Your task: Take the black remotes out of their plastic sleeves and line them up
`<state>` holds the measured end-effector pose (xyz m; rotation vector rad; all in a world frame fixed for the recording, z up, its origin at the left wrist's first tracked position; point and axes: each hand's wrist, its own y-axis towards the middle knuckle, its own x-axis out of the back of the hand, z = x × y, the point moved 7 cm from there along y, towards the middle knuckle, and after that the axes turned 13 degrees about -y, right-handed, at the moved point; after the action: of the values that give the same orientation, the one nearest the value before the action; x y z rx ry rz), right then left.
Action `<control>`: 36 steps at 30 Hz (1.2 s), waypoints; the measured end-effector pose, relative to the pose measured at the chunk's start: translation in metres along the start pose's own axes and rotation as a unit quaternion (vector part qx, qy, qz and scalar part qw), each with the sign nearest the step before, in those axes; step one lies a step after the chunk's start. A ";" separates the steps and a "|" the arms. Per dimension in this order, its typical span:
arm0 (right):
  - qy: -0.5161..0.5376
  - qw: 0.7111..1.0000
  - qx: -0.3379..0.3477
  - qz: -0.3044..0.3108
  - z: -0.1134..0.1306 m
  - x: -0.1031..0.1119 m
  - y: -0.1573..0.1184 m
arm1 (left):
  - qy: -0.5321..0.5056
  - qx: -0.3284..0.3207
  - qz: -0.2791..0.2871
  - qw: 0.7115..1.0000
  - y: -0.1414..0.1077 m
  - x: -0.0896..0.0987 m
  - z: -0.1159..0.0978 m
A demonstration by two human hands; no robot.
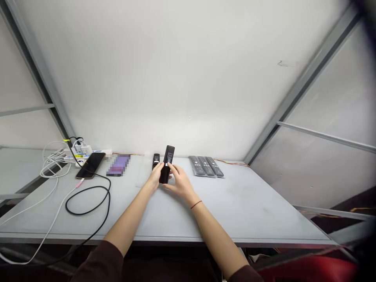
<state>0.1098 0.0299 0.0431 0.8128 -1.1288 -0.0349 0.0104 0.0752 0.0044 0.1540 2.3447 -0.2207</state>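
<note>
A black remote control [167, 160] is held up above the table with its back and printed label facing me. My left hand [155, 177] is closed around its left side. My right hand [179, 181] grips it from the right, fingertips on its back near the small white label and thumb by its lower end. Just behind my left hand lies another black remote [156, 158], partly covered by that hand. Three remotes in clear plastic sleeves [206, 166] lie side by side to the right of my hands.
On the left of the grey table [235, 211] lie a dark phone [91, 164] and a pixelated purple item [118, 165]. Behind them is a power strip [101, 152] with chargers and tangled white cables [54, 158]. A black cable [88, 188] loops across the left side. A white panel stands behind.
</note>
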 end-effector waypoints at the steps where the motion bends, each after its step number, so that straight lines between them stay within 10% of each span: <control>1: -0.004 1.000 -0.003 0.003 -0.001 0.000 0.000 | 0.010 0.004 0.002 1.000 0.000 0.000 0.001; 14: 0.161 0.982 -0.074 0.062 -0.005 -0.008 -0.001 | -0.096 -0.052 0.001 0.994 -0.006 -0.009 -0.013; 21: 0.400 0.896 -0.161 0.105 -0.001 -0.022 -0.002 | -0.107 -0.085 -0.040 0.990 -0.001 0.003 -0.025; 28: 0.613 0.721 -0.319 0.043 -0.020 -0.027 -0.005 | -0.181 -0.114 -0.094 0.972 -0.001 0.011 -0.036; 36: 0.624 0.691 -0.361 -0.060 -0.050 -0.022 -0.008 | -0.117 -0.153 -0.004 0.981 -0.012 -0.016 -0.021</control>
<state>0.1433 0.0611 0.0122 0.0455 0.2967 -0.0234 0.0050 0.0673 0.0313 -0.0313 2.1133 0.1146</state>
